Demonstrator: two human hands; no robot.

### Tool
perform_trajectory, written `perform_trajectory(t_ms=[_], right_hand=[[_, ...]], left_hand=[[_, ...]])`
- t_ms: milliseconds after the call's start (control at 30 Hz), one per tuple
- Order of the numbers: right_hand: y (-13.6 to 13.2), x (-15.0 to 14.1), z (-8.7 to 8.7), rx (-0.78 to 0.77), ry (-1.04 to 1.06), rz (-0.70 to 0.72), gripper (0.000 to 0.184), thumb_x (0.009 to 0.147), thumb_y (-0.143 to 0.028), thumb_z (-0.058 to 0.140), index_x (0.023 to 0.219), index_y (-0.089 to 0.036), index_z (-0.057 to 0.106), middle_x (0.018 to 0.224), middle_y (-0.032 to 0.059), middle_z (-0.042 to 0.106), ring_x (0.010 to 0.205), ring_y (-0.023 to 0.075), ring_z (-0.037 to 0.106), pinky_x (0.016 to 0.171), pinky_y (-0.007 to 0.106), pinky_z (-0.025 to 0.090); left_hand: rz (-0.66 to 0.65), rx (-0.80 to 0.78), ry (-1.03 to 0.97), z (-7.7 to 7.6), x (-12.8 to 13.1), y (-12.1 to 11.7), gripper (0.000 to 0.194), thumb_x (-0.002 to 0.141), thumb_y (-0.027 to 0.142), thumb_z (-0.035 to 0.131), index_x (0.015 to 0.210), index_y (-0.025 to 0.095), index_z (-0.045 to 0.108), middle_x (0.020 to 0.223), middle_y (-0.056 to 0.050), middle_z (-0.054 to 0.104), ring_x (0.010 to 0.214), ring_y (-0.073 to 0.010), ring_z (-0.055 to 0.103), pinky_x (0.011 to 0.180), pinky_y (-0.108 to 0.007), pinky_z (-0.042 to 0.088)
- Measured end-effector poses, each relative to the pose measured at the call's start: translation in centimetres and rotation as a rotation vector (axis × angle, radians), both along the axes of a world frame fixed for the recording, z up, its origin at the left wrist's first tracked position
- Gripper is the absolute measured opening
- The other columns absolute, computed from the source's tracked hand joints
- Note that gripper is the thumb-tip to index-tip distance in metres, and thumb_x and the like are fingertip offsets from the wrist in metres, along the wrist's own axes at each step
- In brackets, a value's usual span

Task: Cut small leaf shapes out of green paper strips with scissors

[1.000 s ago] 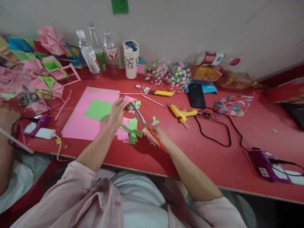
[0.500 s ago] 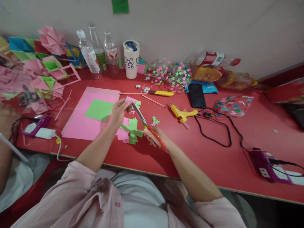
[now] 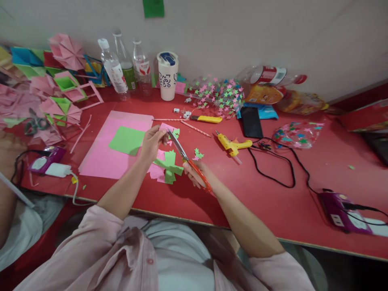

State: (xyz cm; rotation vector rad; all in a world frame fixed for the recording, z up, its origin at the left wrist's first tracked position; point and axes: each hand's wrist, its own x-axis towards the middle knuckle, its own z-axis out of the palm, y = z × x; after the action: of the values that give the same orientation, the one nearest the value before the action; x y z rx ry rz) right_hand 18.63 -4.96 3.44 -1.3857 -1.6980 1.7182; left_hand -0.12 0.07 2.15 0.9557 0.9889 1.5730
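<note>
My left hand [image 3: 153,141] pinches a small piece of pink paper [image 3: 166,127] between thumb and fingers. Wrapped round the orange handles of a pair of scissors [image 3: 198,174] is my right hand [image 3: 194,173]. The blades point up and left and meet the edge of the pink piece. Below them lie green paper cut-offs [image 3: 173,167] and pink paper scraps [image 3: 157,173]. A few small cut paper stars [image 3: 199,154] rest right of the blades. Left of my left hand, a green paper square [image 3: 125,140] lies on a large pink sheet [image 3: 98,157].
Behind my hands are a yellow cutter knife [image 3: 207,119], a white cup [image 3: 167,81], bottles [image 3: 113,72] and a bag of paper stars [image 3: 226,95]. A yellow glue gun [image 3: 233,144] with a black cord lies right. Another person's arm [image 3: 9,161] is at far left.
Almost nothing differs. The scissor handles have drawn slightly closer together in my right hand, while my left hand keeps its place with the pink paper.
</note>
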Motion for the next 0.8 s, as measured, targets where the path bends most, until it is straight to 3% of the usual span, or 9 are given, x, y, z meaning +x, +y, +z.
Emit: perform_trajectory(t_ms=[800], right_hand=[[0.33, 0.03, -0.24, -0.009, -0.016, -0.009, 0.044, 0.077, -0.062, 0.049, 0.063, -0.021, 0.040, 0.033, -0.0111, 0.032, 0.023, 0.0061, 0.032, 0.030, 0.020, 0.030]], left_hand=[[-0.002, 0.011, 0.041, 0.21, -0.50, 0.10, 0.012, 0.073, 0.019, 0.054, 0.062, 0.017, 0.057, 0.050, 0.003, 0.054, 0.044, -0.0034, 0.048, 0.044, -0.017, 0.038]])
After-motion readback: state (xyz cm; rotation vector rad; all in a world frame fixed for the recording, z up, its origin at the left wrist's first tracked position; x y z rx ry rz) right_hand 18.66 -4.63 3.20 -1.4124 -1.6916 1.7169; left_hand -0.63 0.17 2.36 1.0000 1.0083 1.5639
